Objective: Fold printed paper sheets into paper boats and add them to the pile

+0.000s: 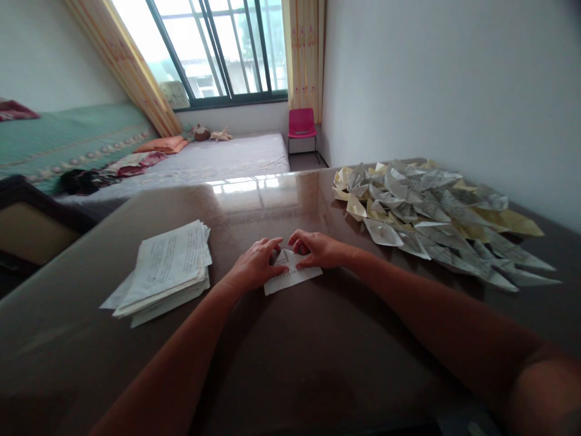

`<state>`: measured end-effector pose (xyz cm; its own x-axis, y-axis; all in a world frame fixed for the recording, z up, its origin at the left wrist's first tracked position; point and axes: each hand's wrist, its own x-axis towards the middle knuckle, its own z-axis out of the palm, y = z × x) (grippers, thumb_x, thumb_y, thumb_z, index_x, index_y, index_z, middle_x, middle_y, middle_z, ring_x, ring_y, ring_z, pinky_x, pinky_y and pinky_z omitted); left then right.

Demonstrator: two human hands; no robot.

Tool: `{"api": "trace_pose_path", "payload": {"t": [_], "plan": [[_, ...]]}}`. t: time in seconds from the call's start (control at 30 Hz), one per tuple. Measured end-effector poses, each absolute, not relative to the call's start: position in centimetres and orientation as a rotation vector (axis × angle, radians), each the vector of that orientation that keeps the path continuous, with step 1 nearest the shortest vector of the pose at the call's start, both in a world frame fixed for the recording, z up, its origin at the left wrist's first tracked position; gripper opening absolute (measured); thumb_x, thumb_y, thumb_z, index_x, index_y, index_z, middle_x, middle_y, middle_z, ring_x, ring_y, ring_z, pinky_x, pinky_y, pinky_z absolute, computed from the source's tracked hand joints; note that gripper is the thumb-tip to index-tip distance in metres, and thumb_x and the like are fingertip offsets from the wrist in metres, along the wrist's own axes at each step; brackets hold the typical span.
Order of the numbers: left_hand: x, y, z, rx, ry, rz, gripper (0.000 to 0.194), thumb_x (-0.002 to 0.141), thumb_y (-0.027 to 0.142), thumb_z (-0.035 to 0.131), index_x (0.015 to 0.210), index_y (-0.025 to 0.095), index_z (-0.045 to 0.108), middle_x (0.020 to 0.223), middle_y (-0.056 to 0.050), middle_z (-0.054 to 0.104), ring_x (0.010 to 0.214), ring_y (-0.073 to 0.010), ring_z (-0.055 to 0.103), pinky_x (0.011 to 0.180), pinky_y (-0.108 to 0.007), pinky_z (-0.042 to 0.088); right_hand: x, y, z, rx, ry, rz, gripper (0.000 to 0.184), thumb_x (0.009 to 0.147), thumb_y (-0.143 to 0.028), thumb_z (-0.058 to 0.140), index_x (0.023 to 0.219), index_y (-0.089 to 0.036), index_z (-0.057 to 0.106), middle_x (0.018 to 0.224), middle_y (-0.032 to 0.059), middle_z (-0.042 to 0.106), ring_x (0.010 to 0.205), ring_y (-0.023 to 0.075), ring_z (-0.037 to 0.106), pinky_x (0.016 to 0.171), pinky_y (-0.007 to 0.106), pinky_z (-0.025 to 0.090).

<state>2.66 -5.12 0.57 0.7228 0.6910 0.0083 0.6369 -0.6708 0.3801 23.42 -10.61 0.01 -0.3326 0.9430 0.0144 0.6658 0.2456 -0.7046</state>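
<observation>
A partly folded sheet of white paper [293,281] lies on the brown table in front of me, its top folded to a point and a straight strip along its near edge. My left hand [256,264] grips its left slope, thumb on top and fingers curled around the far side. On the right slope, my right hand [323,249] does the same, with thumb and bent fingers closed on the paper. Part of the fold is hidden under both hands.
Left of my hands sits an uneven stack of written sheets [167,257]. Many folded paper boats [403,200], white and yellowish, are heaped at the right by the wall. Beyond the glossy table [177,203] are a bed [245,154] and a pink chair [302,124].
</observation>
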Motion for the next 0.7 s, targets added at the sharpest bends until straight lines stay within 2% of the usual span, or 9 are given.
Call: {"api": "trace_pose_path", "payload": {"t": [0.1,0.2,0.3,0.4,0.53,0.6,0.7], "plan": [[2.8,-5.3,0.7,2.507,0.968,0.222,0.069,0.069,0.034,0.070,0.132,0.019,0.048,0.091,-0.002,0.064,0.077,-0.0170,0.058,0.071,-0.029,0.045,23.5,-10.6,-0.2,-1.290,-2.120,0.829,0.049,0.067,-0.014,0.072,0.112,-0.017,0.052,0.093,0.0017,0.059,0.085,0.0138,0.056,0.076,0.027,0.046],[2.7,-5.2,0.9,2.312,0.888,0.264,0.055,0.070,0.032,0.068,0.122,0.019,0.057,0.075,0.001,0.062,0.066,-0.0142,0.056,0.061,-0.026,0.043,23.5,-10.4,-0.1,-1.208,-1.999,0.882,0.043,0.068,-0.013,0.070,0.108,-0.017,0.053,0.093,0.0015,0.058,0.082,0.0131,0.056,0.074,0.027,0.048],[2.5,-5.0,1.4,1.925,0.843,0.429,0.043,0.072,0.032,0.068,0.111,0.018,0.060,0.079,-0.001,0.065,0.069,-0.0145,0.060,0.059,-0.025,0.045,23.4,-10.1,0.3,-1.261,-1.582,0.907,0.038,0.074,-0.028,0.069,0.106,-0.018,0.052,0.101,0.0052,0.059,0.082,0.0139,0.058,0.070,0.027,0.049],[2.6,-5.2,1.8,1.533,0.846,0.644,0.044,0.067,0.033,0.075,0.103,0.016,0.058,0.083,-0.001,0.065,0.071,-0.0135,0.062,0.060,-0.024,0.049,23.0,-10.1,0.6,-1.251,-1.201,1.003,0.037,0.081,-0.044,0.062,0.106,-0.018,0.052,0.105,0.0079,0.061,0.084,0.0151,0.060,0.068,0.027,0.050],[3.3,-5.7,1.5,1.323,0.778,0.757,0.045,0.064,0.033,0.079,0.097,0.017,0.052,0.086,0.000,0.062,0.074,-0.0125,0.062,0.069,-0.027,0.054,21.6,-10.2,-0.2,-1.107,-1.256,1.237,0.041,0.070,-0.035,0.074,0.101,-0.017,0.055,0.099,0.0060,0.066,0.083,0.0164,0.062,0.070,0.028,0.051],[3.7,-5.7,1.0,1.388,0.784,0.773,0.042,0.069,0.035,0.075,0.097,0.017,0.050,0.090,-0.002,0.061,0.078,-0.0145,0.062,0.070,-0.030,0.054,21.3,-10.3,-0.6,-1.109,-1.378,1.152,0.035,0.072,-0.031,0.071,0.100,-0.016,0.057,0.093,0.0038,0.067,0.080,0.0164,0.063,0.069,0.028,0.050],[3.8,-5.4,0.5,1.753,0.918,0.931,0.046,0.072,0.033,0.071,0.109,0.018,0.048,0.106,-0.007,0.058,0.094,-0.0205,0.060,0.073,-0.034,0.054,21.7,-10.6,-0.2,-1.377,-1.607,0.672,0.014,0.081,-0.025,0.060,0.092,-0.016,0.060,0.086,0.0028,0.066,0.074,0.0153,0.060,0.068,0.028,0.045]]}}
